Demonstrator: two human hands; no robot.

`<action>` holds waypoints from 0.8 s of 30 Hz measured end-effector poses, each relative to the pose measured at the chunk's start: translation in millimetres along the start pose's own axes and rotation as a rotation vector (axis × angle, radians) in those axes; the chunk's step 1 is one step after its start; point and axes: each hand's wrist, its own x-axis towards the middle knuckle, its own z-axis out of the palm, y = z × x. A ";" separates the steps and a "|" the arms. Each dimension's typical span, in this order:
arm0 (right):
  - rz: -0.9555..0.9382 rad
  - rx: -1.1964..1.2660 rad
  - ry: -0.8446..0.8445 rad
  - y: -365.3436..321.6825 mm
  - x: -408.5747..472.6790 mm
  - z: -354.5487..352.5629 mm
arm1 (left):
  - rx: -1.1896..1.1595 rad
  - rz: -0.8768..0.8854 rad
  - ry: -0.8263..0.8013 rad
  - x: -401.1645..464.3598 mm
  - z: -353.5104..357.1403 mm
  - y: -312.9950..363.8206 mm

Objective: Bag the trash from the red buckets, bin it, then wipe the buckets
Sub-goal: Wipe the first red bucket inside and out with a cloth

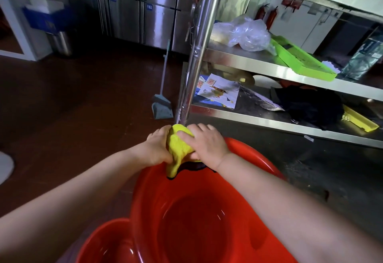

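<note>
While both hands grip the yellow cloth point(179, 145) on the far rim of the big red bucket point(192, 211), left hand point(156, 148) and right hand point(205, 143) curled tight, the steel shelf post point(196, 49) stands just beyond; dustpan point(162, 107) nearby, second red bucket point(109, 242) alongside.

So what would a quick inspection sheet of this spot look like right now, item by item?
Surface: dark brown floor, duller grey patch beside the shelving.
Job's things: large red bucket looks free of trash; second red bucket at its lower left; yellow cloth at the large bucket's far rim.
Clutter: dustpan by the rack; clear plastic bag, green tray, papers on the steel shelves.
Grippers: left hand and right hand both grip the cloth.
Cables: nothing seen.
Surroundings: steel fridge doors, two fire extinguishers behind.
</note>
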 end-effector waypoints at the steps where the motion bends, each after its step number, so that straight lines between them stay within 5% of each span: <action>1: 0.008 -0.007 0.023 0.5 -1.1 2.5 | -0.062 -0.018 -0.006 -0.9 1.8 -2.1; 13: 0.476 -0.055 -0.205 65.3 -74.5 5.9 | -0.383 -0.055 0.172 -33.2 28.4 0.5; 24: 0.198 0.067 -0.190 40.4 -35.9 -1.7 | 0.084 0.040 0.110 -12.9 6.9 8.7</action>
